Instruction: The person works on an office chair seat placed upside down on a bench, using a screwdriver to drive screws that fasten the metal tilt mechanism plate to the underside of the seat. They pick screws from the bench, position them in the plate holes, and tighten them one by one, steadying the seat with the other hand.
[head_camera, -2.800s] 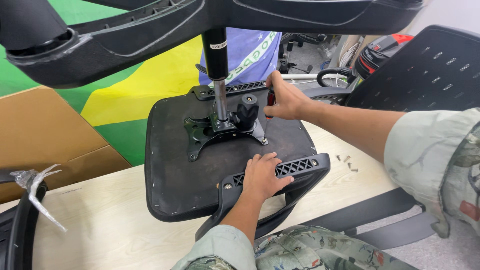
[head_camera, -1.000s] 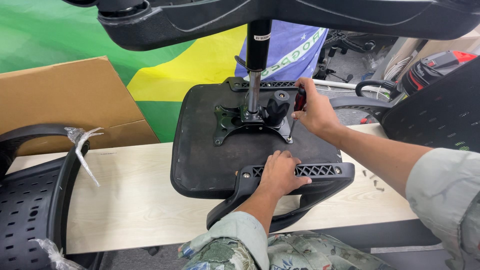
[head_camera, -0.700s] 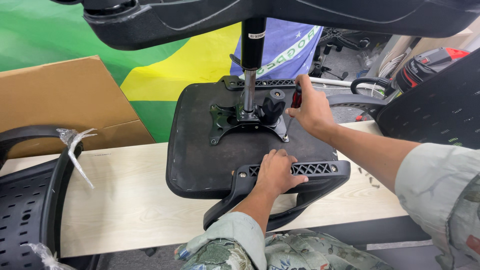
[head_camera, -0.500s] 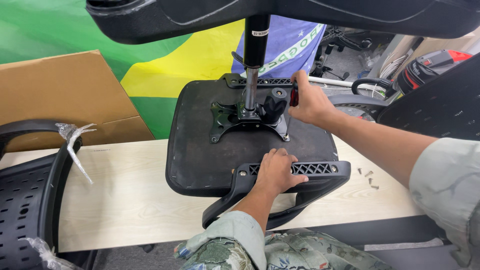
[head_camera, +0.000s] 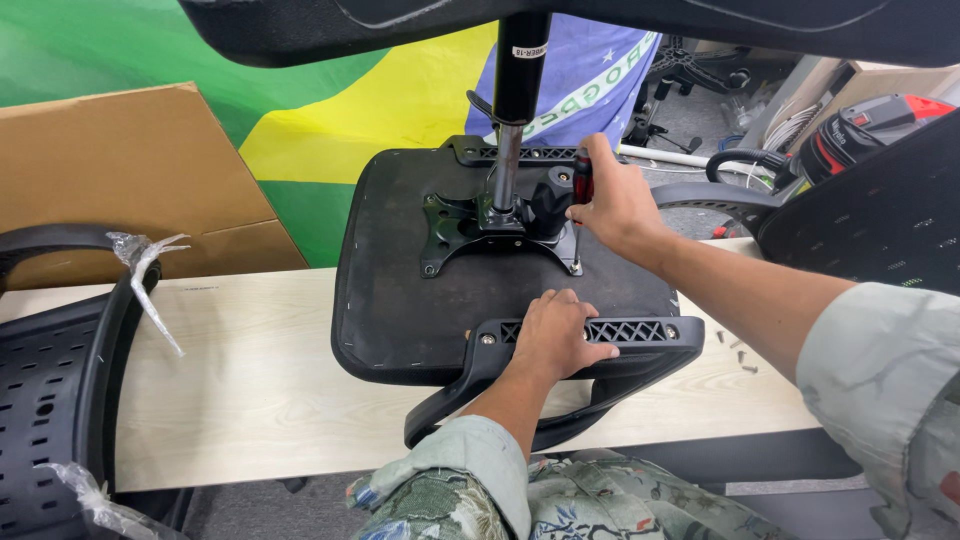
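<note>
Our right hand (head_camera: 615, 205) has moved in from the seat's far edge to the metal plate (head_camera: 455, 225) in the middle, and it now grips a screwdriver (head_camera: 582, 185) with a red and black handle. Our left hand (head_camera: 560, 335) lies flat on the near armrest (head_camera: 600, 345), holding nothing. The upside-down chair seat (head_camera: 400, 310) rests on the pale wooden surface (head_camera: 250, 380).

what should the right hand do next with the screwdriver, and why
Probably turn the screwdriver while pressing down. The right hand holds it upright with its tip at the corner of the metal plate, and the left hand braces the armrest.
</note>
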